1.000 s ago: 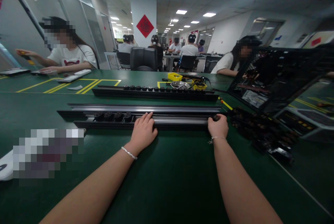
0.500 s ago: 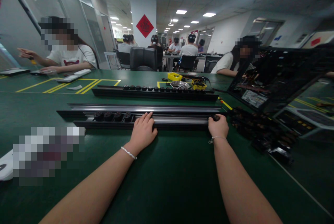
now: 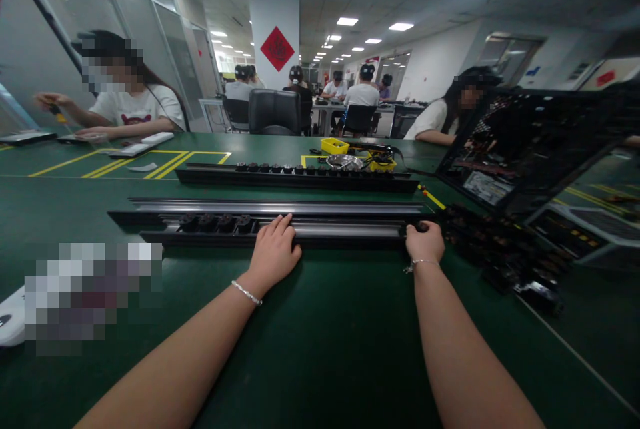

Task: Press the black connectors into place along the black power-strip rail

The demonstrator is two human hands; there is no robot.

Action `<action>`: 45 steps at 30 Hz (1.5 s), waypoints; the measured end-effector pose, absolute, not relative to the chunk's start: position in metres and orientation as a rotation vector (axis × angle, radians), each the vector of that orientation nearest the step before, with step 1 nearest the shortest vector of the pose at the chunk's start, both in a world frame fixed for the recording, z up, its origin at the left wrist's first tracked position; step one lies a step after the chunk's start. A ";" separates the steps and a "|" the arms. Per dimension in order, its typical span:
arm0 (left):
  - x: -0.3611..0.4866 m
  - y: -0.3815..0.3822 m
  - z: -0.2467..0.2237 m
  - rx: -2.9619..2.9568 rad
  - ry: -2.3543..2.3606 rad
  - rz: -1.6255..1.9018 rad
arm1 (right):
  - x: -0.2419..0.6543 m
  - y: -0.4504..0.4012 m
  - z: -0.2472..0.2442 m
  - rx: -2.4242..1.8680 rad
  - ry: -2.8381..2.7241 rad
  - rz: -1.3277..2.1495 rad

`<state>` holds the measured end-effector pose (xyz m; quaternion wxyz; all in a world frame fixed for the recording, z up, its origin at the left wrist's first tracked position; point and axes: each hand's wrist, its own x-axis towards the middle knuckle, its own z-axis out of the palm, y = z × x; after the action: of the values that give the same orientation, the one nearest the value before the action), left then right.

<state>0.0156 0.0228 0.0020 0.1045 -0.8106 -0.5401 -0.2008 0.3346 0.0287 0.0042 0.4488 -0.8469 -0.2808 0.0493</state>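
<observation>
On the green table lies a long black rail (image 3: 350, 231) with several round black sockets (image 3: 225, 222) seated at its left part. My left hand (image 3: 276, 245) rests on the middle of this rail, just right of the sockets, its fingers spread flat over it. At the rail's right end, my right hand (image 3: 426, 242) pinches a small round black part (image 3: 423, 225). Directly behind lies a second long rail (image 3: 280, 207) with a shiny inner face. Farther back is another black rail (image 3: 300, 179) holding a row of sockets.
A heap of black parts (image 3: 505, 249) lies at the right, beside a large black frame (image 3: 530, 149). Yellow trays (image 3: 335, 145) and a metal dish (image 3: 345, 162) stand behind. People sit across the table. A blurred white object lies at the left.
My right hand has moved slightly to the right, with the small black part in its fingers. My left hand has stayed in place on the rail.
</observation>
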 end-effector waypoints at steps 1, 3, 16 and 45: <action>0.016 0.023 0.002 -2.391 -1.593 -0.596 | 0.335 0.029 0.004 -2.094 -0.693 0.118; 0.016 0.023 0.002 -2.389 -1.596 -0.606 | 0.335 0.029 0.003 -2.092 -0.691 0.111; 0.016 0.022 0.003 -2.393 -1.620 -0.597 | 0.359 0.031 -0.010 -2.057 -0.621 0.094; 0.014 0.022 0.011 -2.306 -1.653 -0.850 | 0.272 0.022 0.010 -1.989 -1.673 -0.246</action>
<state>0.0142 0.0216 0.0113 0.0898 -0.7754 -0.5558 -0.2859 0.2716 0.0224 0.0105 0.2623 -0.7352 -0.6184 -0.0909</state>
